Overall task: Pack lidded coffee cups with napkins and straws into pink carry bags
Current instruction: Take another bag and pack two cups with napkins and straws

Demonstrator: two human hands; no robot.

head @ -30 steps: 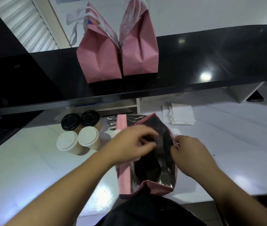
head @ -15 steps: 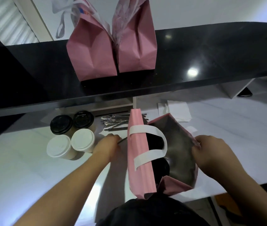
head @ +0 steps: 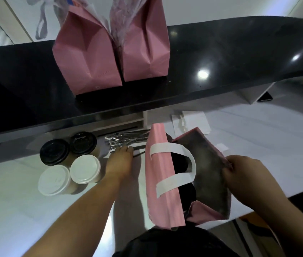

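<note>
At the straws (head: 126, 139), my left hand (head: 119, 162) reaches with its fingertips down on the near end of the pile; whether they have pinched one yet I cannot tell, since the fingers are seen from behind. My right hand (head: 243, 175) grips the far rim of the open bag (head: 162, 184), pulling its mouth wide on the white counter (head: 8, 210) right in front of me.

Wrapped straws look light and slick, so I judge they will slide apart unless I pinch a single one near its end. Thin paper like the bag's will crumple and tip easily, and I would hold it at the rim or by the white handle (head: 173, 167).

Just left of my left hand stand four cups (head: 69, 162), two with black lids and two with white. Napkins (head: 193, 121) lie beyond the bag. Two filled bags (head: 110, 51) sit on the black shelf (head: 239, 58) above.

Inside the bag something dark and round shows, probably a lid, but shadow hides the rest. The straw pile's far end is cut off by the bag.
</note>
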